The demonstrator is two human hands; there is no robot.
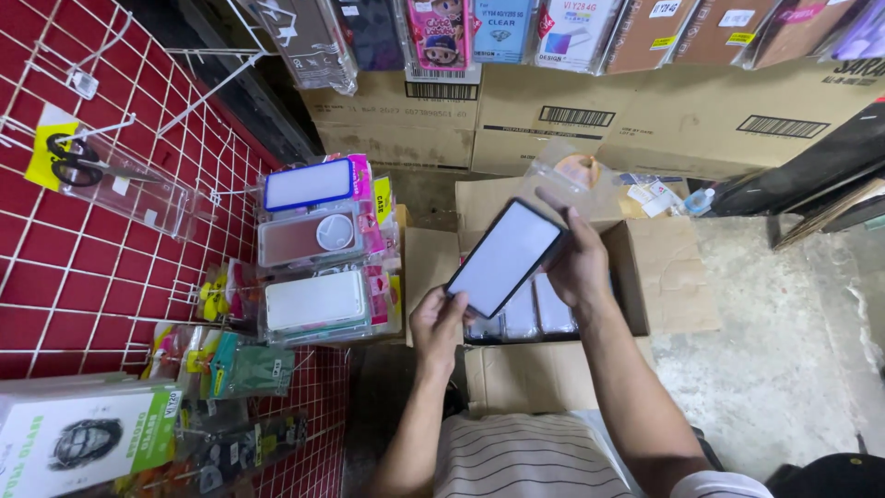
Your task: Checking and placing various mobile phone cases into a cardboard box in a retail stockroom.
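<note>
On the red wire rack at the left, three packaged phone cases hang in a column: one blue-rimmed, one pinkish, one white. To their right, the left hand pinches the lower corner of a single dark-framed phone case and the right hand closes its grip on the upper edge, holding it tilted above the open cardboard box. It looks mid-inspection, one case lifted out; placing it would call for a steady two-handed carry, with at least three more cases visible in the box

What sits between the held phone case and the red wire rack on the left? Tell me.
In the head view, packaged phone cases hang between the black-rimmed case, held by both hands, and the red wire rack.
</note>
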